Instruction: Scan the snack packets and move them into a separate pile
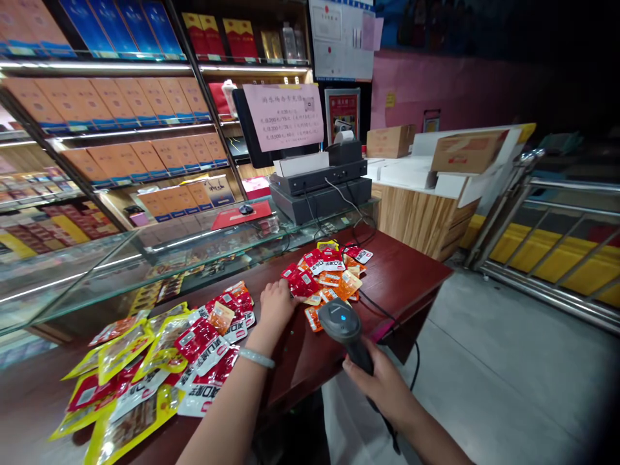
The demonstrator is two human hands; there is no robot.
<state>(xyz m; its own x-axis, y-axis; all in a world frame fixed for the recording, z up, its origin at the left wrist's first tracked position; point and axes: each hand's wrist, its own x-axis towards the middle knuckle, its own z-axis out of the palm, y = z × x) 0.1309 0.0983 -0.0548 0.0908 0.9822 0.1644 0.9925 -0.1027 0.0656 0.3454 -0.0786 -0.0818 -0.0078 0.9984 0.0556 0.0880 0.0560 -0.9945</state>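
Observation:
My right hand is wrapped round the handle of a dark barcode scanner, which has a blue light lit on its top. The scanner head points towards a pile of snack packets in red, white and orange on the right of the brown table. At the near left edge of that pile, my left hand has its fingers closed on a red snack packet. A larger heap of red-white and yellow-edged snack packets lies left of my left forearm.
Behind the table runs a glass display case. A monitor with a pink notice and a dark cash drawer stand on it. Cables trail over the table to the right. Metal railings stand at the right; boxed shelves rise behind.

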